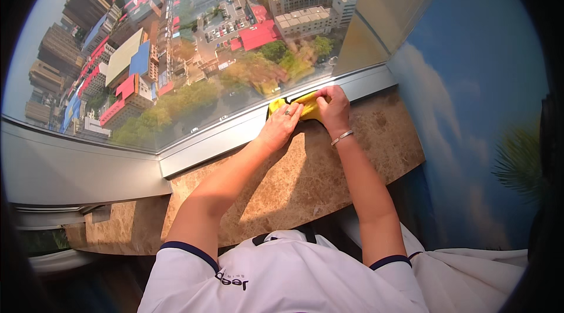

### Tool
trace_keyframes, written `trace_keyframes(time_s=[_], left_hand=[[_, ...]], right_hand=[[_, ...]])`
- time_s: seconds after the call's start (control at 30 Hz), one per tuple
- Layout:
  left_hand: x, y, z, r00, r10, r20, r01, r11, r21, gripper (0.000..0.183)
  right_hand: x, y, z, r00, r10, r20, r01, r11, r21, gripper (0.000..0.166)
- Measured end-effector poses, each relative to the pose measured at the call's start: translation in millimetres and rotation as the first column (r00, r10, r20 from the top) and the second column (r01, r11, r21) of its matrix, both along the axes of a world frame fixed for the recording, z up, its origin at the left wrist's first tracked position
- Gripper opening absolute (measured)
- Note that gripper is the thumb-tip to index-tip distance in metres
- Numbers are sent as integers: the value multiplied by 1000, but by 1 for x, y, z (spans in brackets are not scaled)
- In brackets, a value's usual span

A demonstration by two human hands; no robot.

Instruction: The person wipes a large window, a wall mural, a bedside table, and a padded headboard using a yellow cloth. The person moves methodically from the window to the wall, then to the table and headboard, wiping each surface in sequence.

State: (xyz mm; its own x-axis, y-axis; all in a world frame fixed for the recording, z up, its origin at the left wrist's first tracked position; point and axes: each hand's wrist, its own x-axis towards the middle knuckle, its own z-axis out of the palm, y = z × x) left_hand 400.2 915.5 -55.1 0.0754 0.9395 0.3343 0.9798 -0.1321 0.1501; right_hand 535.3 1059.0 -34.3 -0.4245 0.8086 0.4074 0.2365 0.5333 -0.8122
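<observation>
A yellow cloth with a dark edge (pixel 310 110) lies bunched over the white window frame (pixel 229 137), at the edge of the brown marble sill (pixel 282 189). My left hand (pixel 282 124), with a ring on one finger, rests on the cloth with its fingers stretched out. The cloth's right part is pinched between the fingertips of my right hand (pixel 334 108), which has a silver bracelet at the wrist. Both hands are close together, touching the same cloth.
Beyond the frame is a large window pane (pixel 198 70) with buildings, trees and a car park far below. At the right stands a wall with a sky picture (pixel 462 92). Light fabric (pixel 471 273) hangs at the lower right. Sunlight and shadow fall across the sill.
</observation>
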Motion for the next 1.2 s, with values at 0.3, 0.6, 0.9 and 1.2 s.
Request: trace_keyframes(time_s=[0.3, 0.6, 0.9, 1.2], left_hand=[[-87, -124, 264, 845, 480, -235, -120, 599, 792, 50], [-158, -174, 267, 764, 598, -242, -225, 599, 769, 52], [-174, -213, 229, 756, 586, -290, -312, 713, 628, 53], [-199, -220, 302, 660, 751, -18, -365, 342, 866, 59]], right_hand=[[-123, -106, 230, 774, 502, -386, -42, 649, 760, 39], [-203, -163, 244, 942, 255, -217, 84, 448, 890, 38], [-181, -205, 245, 977, 137, 162, -203, 391, 898, 26], [-245, -222, 323, 959, 283, -28, -26, 185, 982, 37]])
